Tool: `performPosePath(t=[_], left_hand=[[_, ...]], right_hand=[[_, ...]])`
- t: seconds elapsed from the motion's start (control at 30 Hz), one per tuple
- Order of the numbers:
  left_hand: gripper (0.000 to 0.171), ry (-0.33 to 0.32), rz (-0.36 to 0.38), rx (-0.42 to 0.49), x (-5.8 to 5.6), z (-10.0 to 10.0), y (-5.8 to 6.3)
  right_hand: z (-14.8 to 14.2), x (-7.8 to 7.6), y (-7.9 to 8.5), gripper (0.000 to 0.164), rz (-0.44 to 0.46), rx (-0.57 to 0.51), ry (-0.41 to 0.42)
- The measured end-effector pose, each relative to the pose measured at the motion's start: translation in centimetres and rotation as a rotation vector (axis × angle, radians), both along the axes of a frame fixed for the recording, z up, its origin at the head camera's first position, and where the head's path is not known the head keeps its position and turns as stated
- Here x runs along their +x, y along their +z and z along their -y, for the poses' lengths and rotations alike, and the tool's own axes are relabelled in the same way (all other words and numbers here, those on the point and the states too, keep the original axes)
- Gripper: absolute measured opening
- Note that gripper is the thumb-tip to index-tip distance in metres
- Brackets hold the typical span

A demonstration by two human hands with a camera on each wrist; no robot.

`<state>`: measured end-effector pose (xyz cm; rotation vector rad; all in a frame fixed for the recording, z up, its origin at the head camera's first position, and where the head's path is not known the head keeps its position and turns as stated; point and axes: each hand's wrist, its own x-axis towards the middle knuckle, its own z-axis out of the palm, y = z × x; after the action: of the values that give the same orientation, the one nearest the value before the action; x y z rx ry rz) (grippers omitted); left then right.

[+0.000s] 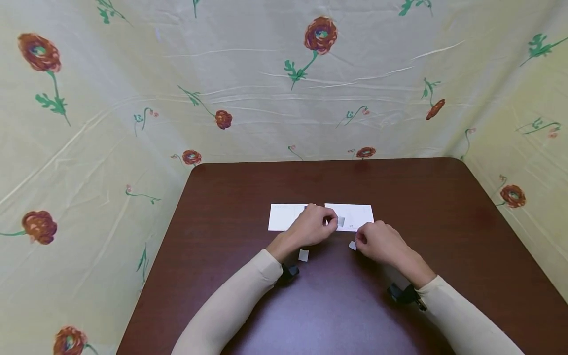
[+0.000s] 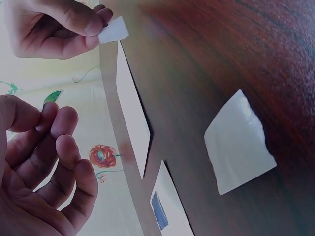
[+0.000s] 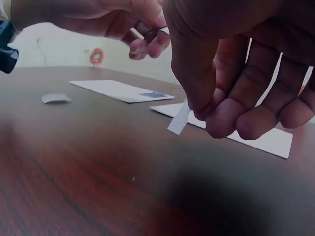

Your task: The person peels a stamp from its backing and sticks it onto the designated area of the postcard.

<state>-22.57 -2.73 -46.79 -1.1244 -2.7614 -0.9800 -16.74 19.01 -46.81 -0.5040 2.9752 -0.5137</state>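
Between thumb and fingertips my left hand pinches a small piece with a green face, held above the table over the inner ends of two white cards. My right hand, to the right and nearer me, pinches a small white paper piece by one end. The left card carries a dark blue rectangle, mostly hidden by my left hand in the head view. Beside it lies the right card. A grey patch shows at that card; whether it lies there or is held I cannot tell.
A loose white paper scrap with a ragged edge lies on the brown table, near my left wrist. Each wrist wears a black device, such as the right one. Flowered sheeting hangs behind the table and along its sides.
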Motion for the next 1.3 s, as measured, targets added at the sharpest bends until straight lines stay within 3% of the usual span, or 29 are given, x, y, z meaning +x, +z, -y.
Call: performPosePath(t=[0.53,0.83,1.1,1.3], left_hand=[[0.017,-0.008,0.007,-0.007,0.1,-0.1,-0.4],[0.016,-0.009,0.014,-0.004,0.2,-0.2,-0.7],[0.016,-0.013,0.014,-0.017,0.4,-0.5,-0.7],[0.015,-0.025,0.021,-0.014,0.5,-0.7,-0.8]], right_hand=[[0.4,0.6,0.2,0.013,0.026,0.029,0.004],[0.9,0.3,1.3,0.005,-0.120,-0.031,-0.015],[1.4,0.0,1.9,0.005,-0.246,-0.084,0.026],[1.8,0.0,2.1,0.009,-0.277,-0.098,0.039]])
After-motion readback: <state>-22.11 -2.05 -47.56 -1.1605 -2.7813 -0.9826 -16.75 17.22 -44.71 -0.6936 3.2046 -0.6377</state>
